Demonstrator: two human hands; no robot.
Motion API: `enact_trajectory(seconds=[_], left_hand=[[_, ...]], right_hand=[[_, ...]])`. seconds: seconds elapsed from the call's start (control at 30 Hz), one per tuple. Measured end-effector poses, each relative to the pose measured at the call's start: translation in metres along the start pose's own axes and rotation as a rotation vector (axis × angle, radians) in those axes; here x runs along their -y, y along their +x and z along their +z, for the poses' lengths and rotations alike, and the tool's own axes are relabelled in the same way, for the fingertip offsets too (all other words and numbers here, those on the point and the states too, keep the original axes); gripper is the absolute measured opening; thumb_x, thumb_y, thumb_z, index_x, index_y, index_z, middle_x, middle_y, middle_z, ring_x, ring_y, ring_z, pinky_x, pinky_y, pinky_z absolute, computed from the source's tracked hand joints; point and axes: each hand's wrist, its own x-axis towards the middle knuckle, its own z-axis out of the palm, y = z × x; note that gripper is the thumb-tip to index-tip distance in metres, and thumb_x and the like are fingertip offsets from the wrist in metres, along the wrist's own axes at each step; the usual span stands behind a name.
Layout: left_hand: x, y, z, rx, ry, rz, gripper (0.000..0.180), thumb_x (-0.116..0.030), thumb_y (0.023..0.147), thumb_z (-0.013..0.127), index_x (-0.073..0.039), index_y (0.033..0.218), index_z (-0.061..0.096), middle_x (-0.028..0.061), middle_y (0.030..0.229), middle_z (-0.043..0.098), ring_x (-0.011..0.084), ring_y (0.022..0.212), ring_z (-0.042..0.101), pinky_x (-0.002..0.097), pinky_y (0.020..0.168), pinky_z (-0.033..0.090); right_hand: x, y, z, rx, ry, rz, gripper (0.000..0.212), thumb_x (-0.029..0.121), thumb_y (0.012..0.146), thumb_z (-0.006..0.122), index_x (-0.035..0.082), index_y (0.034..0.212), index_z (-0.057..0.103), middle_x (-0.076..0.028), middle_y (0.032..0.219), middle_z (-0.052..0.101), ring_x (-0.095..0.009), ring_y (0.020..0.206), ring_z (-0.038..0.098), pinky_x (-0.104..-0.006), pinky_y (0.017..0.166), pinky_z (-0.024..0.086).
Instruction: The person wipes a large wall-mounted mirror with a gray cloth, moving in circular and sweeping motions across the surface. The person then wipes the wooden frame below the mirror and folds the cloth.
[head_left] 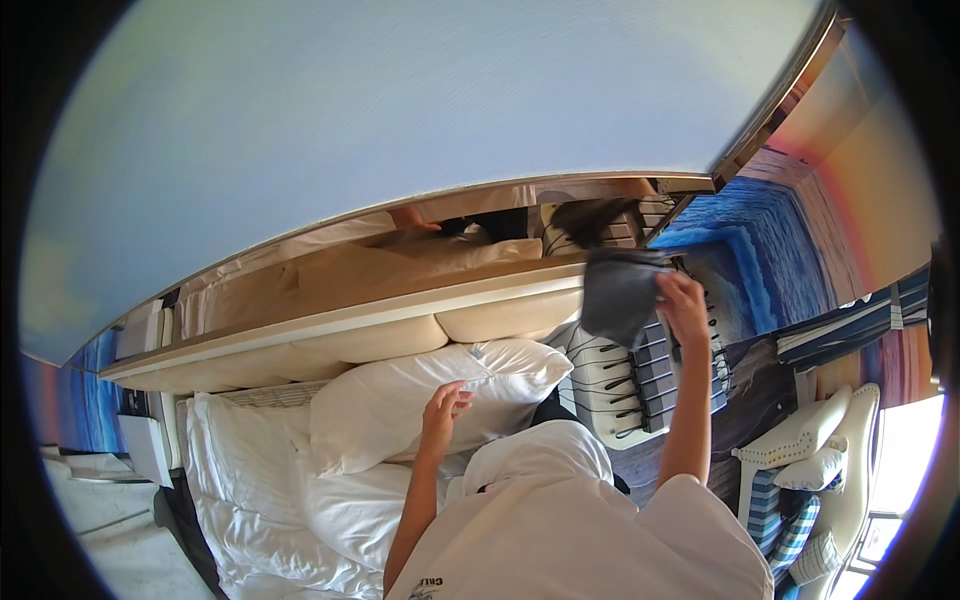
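My right hand (682, 303) is raised at the right and pinches the edge of a dark grey cloth (618, 292), which hangs slightly blurred beside the mirrored strip (400, 255) above the headboard. A dark blur of the cloth is reflected in that strip. Over a white pillow (500, 385) my left hand (440, 418) hovers with its fingers loosely bent and apart, nothing in it. The cream padded headboard (390, 342) runs along behind the pillow.
Below the cloth stands a white bedside cabinet (603, 385) bearing grey blocks (657, 375) with several black cables. White bedding (250, 490) covers the bed at the left. A cream armchair (848, 450) with blue checked cushions is at the right. A large pale panel (420, 110) fills the wall ahead.
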Motion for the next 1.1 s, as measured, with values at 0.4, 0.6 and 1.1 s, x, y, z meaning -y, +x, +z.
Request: enact_trajectory(seconds=[0.4,0.6,1.1], left_hand=[[0.005,0.004,0.000,-0.009,0.018,-0.084,0.031,-0.032,0.092,0.044,-0.013,0.113,0.059,0.0037,0.099,0.067,0.0114,0.084,0.059,0.0267,0.071,0.044],[0.005,0.007,0.001,0.007,0.004,-0.090,0.032,-0.033,0.093,0.044,-0.014,0.116,0.057,0.0042,0.102,0.066,0.0116,0.086,0.059,0.0268,0.072,0.046],[0.039,-0.029,-0.026,-0.202,-0.186,-0.014,0.033,-0.034,0.094,0.041,-0.015,0.115,0.058,0.0033,0.101,0.065,0.0121,0.086,0.059,0.0274,0.076,0.043]], right_hand=[[-0.069,0.058,0.028,0.008,0.504,-0.060,0.011,0.001,0.083,0.062,0.010,0.086,0.057,0.000,0.082,0.058,-0.014,0.084,0.059,-0.0267,0.082,0.048],[-0.080,0.061,0.124,0.290,-0.253,-0.204,0.027,-0.001,0.073,0.072,0.004,0.097,0.062,-0.002,0.091,0.064,-0.011,0.086,0.058,-0.0268,0.078,0.048],[-0.161,0.038,0.389,0.408,-0.347,-0.444,0.015,0.013,0.075,0.067,0.006,0.088,0.068,-0.013,0.083,0.067,-0.024,0.077,0.065,-0.0320,0.071,0.049]])
